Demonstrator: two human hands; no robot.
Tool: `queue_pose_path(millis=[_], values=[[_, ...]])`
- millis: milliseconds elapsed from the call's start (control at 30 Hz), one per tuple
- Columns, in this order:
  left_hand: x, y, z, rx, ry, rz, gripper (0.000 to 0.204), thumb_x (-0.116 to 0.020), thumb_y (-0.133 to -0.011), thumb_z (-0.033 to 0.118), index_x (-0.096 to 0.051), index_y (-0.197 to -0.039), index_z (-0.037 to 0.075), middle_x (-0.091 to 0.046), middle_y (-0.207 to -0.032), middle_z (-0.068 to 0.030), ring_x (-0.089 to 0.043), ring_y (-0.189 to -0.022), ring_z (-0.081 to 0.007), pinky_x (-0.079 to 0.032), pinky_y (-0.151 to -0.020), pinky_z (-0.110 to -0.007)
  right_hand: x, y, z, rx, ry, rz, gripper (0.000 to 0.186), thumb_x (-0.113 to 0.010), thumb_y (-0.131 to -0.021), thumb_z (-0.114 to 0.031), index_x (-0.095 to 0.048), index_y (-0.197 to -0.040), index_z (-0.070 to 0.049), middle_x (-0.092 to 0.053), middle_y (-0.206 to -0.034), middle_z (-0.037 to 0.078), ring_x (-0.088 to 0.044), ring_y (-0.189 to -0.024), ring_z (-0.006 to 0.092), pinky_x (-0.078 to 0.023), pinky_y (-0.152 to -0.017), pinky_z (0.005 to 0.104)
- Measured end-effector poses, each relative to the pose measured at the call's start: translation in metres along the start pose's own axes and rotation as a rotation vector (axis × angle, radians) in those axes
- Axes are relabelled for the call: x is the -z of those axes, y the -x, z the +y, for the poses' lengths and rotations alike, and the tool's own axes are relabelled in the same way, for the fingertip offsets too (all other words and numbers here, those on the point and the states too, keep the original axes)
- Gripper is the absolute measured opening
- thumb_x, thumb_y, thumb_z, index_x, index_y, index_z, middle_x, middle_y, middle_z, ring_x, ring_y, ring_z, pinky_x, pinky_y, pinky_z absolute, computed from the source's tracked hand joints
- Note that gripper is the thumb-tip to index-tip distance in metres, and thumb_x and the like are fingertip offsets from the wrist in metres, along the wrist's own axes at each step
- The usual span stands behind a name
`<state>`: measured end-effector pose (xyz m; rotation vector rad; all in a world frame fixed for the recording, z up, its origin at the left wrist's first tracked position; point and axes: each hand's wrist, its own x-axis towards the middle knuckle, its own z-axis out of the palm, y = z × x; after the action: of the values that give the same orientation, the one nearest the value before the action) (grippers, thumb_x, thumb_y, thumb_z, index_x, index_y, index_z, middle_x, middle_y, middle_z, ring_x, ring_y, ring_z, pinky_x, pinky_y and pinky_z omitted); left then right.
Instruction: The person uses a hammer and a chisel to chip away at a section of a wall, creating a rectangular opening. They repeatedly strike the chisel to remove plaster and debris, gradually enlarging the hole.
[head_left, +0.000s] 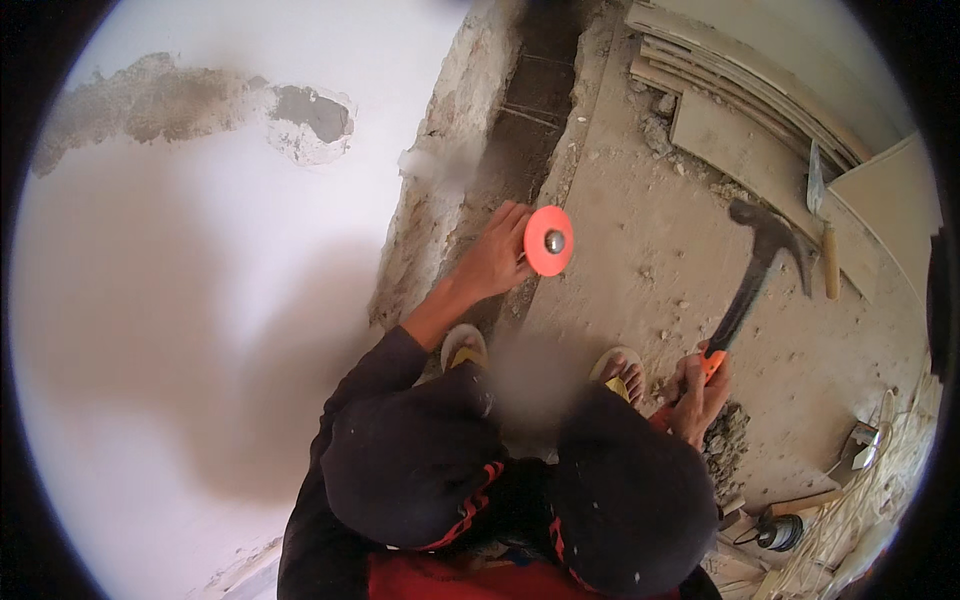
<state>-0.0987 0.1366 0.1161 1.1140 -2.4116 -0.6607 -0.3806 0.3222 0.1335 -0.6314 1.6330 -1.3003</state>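
My left hand (495, 255) is closed around a chisel (555, 241), seen almost end-on. Its round orange hand guard and metal striking head face up, while the shaft and tip below are hidden. The chisel is over the edge of a long dark trench (530, 130) that runs along the white wall. On the right, my right hand (697, 398) grips the orange-and-black handle of a claw hammer (765, 250). The hammer head is raised, well apart from the chisel.
Broken mortar (728, 440) lies by my right foot. Stacked boards (740, 80) lean at the upper right, near a trowel (828, 230) with a wooden handle. Lower right are pale tangled cords (850, 510) and a black coil (780, 532). My sandalled feet straddle the dusty floor.
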Motion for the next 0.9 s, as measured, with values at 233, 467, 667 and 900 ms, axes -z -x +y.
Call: queue_pose_path(millis=[233,467,667,900], values=[[-0.004,-0.034,-0.005,0.079,0.128,0.01,0.046,-0.066,-0.069,0.009,-0.049,-0.111,0.003,-0.051,-0.114,-0.0153,-0.046,-0.105,-0.0334,-0.04,-0.086,-0.043,-0.028,-0.003,-0.009,-0.159,-0.226,0.042,0.028,-0.048,-0.09,-0.021,-0.045,-0.11,-0.001,-0.044,-0.063,-0.001,-0.038,-0.048,0.0066,-0.031,-0.043,0.0214],[-0.024,-0.076,-0.064,0.026,0.076,0.06,0.043,-0.068,-0.067,0.01,-0.052,-0.106,0.004,-0.051,-0.11,-0.0127,-0.048,-0.101,-0.0303,-0.037,-0.086,-0.04,-0.069,0.002,0.008,-0.305,-0.142,-0.094,0.031,-0.05,-0.088,-0.027,-0.045,-0.103,0.0,-0.042,-0.059,-0.001,-0.036,-0.045,0.0069,-0.03,-0.041,0.023],[-0.023,-0.089,-0.1,0.095,0.003,-0.006,0.035,-0.066,-0.067,0.008,-0.054,-0.099,0.003,-0.054,-0.101,-0.0162,-0.049,-0.095,-0.0352,-0.039,-0.082,-0.043,-0.088,-0.005,0.015,-0.405,-0.133,-0.138,0.028,-0.047,-0.092,-0.025,-0.044,-0.108,-0.003,-0.042,-0.058,0.0,-0.035,-0.042,0.0075,-0.029,-0.04,0.0232],[-0.034,-0.083,-0.111,0.061,-0.013,0.068,0.034,-0.07,-0.062,0.011,-0.055,-0.092,0.007,-0.057,-0.088,-0.0092,-0.05,-0.087,-0.0286,-0.037,-0.076,-0.039,-0.087,-0.015,0.024,-0.385,-0.061,-0.17,0.025,-0.047,-0.092,-0.023,-0.043,-0.106,-0.004,-0.043,-0.058,0.0,-0.038,-0.043,0.0074,-0.03,-0.04,0.0225]])
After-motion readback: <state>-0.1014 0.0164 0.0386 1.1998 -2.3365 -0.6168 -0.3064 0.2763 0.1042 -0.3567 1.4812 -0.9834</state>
